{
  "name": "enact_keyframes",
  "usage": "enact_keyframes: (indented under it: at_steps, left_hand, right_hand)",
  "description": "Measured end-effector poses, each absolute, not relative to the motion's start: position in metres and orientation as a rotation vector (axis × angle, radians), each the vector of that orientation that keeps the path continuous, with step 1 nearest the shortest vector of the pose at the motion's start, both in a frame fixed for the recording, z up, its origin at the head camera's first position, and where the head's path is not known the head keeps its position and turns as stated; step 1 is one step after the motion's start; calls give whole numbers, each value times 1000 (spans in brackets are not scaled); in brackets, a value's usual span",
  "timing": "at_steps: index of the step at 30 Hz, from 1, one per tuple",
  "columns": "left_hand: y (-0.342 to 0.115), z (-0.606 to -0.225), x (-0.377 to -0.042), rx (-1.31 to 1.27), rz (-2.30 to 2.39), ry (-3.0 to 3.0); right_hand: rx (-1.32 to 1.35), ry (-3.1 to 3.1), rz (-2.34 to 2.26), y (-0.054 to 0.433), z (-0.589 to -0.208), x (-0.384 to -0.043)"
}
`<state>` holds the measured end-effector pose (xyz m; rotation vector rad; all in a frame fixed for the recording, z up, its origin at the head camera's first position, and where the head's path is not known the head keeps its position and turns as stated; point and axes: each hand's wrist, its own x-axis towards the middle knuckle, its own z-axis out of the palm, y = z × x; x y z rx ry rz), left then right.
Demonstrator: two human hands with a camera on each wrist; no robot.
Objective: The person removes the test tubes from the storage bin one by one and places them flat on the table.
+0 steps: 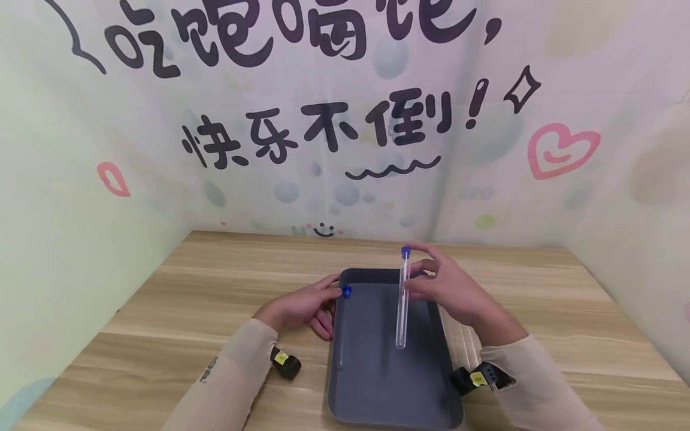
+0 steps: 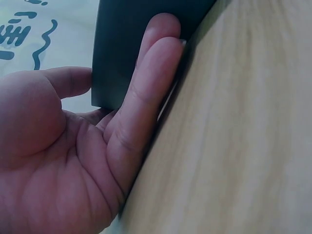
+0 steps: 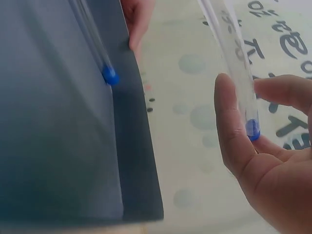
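My right hand [image 1: 453,290] pinches a clear test tube [image 1: 401,320] with a blue cap [image 1: 406,251]. The tube hangs nearly upright above a dark grey tray [image 1: 372,383], cap at the top, one finger touching the cap. Inside the tray, a second blue-capped test tube [image 3: 91,36] lies along the left wall, its cap [image 1: 347,291] near the far left corner. At that corner my left hand [image 1: 304,304] grips the tray's edge. The left wrist view shows its fingers [image 2: 146,92] against the tray's outer wall, near the tabletop.
A wood-grain table [image 1: 178,335] carries the tray. Behind it stands a pale printed backdrop [image 1: 269,197] with dark lettering, and pale walls close in both sides. Each sleeved wrist bears a small black camera [image 1: 286,363].
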<state>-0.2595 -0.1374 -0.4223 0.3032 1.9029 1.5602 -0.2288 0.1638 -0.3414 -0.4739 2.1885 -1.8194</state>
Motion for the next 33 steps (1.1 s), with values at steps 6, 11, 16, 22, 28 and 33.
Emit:
enact_keyframes:
  at_steps: [6, 11, 16, 22, 28, 33]
  left_hand:
    - [-137, -422, -259, 310, 1557, 1898]
    - [-137, -422, -260, 314, 1557, 1893]
    - [-135, -421, -260, 310, 1553, 1896]
    - [-135, -422, -261, 301, 1547, 1898]
    - [-137, -424, -262, 309, 1549, 1894]
    - [-138, -423, -262, 307, 1545, 1894]
  right_hand:
    - [-434, 2208, -1819, 184, -338, -225]
    - [-409, 2225, -1803, 198, -341, -224]
    - [-367, 2265, -1774, 212, -347, -223]
    - [-351, 2309, -1740, 231, -354, -222]
    - [-355, 2353, -1716, 243, -359, -223]
    - [-339, 2361, -1698, 251, -363, -226]
